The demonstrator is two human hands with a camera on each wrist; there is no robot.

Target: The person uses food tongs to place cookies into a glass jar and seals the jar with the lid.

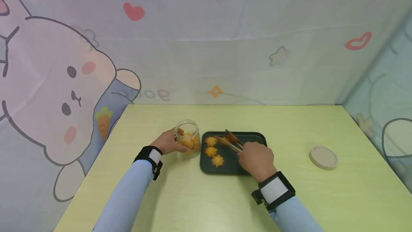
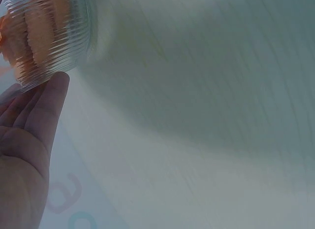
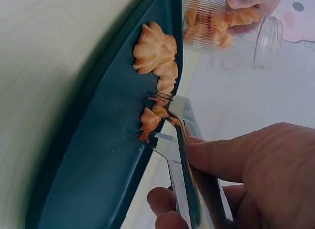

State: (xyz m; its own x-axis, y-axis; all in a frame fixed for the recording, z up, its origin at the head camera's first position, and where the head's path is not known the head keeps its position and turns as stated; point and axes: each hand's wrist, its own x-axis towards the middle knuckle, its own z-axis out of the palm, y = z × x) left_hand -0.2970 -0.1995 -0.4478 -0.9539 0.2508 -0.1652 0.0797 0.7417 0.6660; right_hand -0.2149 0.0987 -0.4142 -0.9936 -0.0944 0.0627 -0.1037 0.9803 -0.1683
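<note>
My left hand (image 1: 168,143) grips a clear glass jar (image 1: 192,152) part-filled with golden flower-shaped cookies, thumb in front and other fingers behind it. Ribbed glass on the jar's lower wall shows in the left wrist view. Just right of the jar, a dark green tray (image 1: 230,162) carries several more cookies (image 1: 211,151) along its left side and back edge. My right hand (image 1: 257,160) holds metal tongs (image 3: 189,182) over the tray, thumb on one arm and fingers on the other. In the right wrist view the tongs' tips straddle a cookie (image 3: 149,121) at the tray's far side.
A round beige lid (image 1: 323,157) lies on the table to the right of the tray. The pale wood-look table (image 1: 180,199) ends at a printed cloth backdrop (image 1: 206,56) behind, with another cloth (image 1: 386,99) along the right side.
</note>
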